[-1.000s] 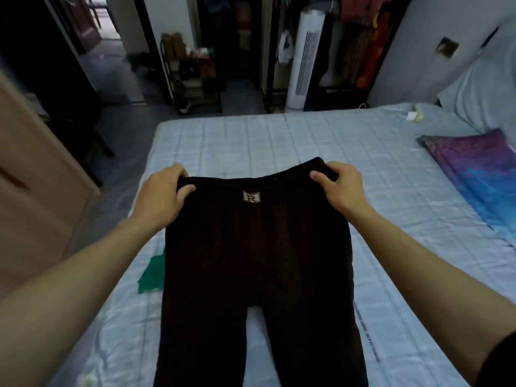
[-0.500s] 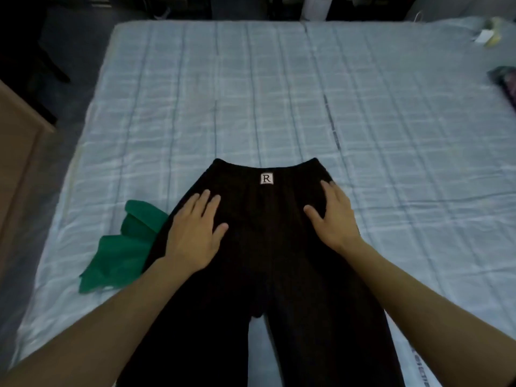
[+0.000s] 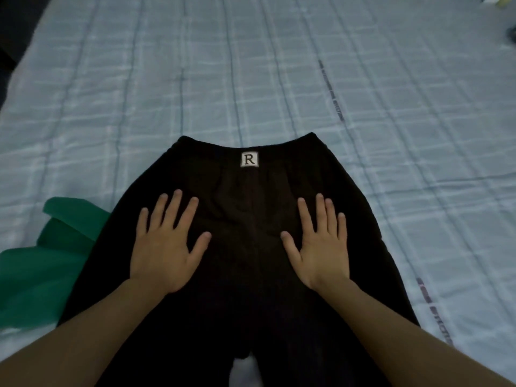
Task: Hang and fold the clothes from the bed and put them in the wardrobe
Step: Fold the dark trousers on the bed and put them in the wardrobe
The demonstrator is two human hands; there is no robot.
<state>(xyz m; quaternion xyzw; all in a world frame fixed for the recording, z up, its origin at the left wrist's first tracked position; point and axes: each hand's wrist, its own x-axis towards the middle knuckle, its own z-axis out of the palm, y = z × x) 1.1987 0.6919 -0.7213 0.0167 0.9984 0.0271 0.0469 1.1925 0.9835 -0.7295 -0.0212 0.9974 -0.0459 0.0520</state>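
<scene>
A pair of black trousers (image 3: 245, 202) lies flat on the bed, waistband away from me, with a white label marked R at the middle of the waistband. My left hand (image 3: 164, 247) rests flat on the left hip area, fingers spread and straight. My right hand (image 3: 321, 247) lies flat on the right hip area in the same way. The two legs run toward me and pass out of the bottom of the frame.
A green garment (image 3: 47, 263) lies crumpled on the bed to the left, partly under the trousers' left edge. The bed (image 3: 279, 65) carries a pale blue checked sheet. A small pale object (image 3: 499, 0) sits at the far right corner.
One second ago both hands gripped the waistband in the air. They let go as the trousers came to lie on the bed, and now press flat lower down, further apart.
</scene>
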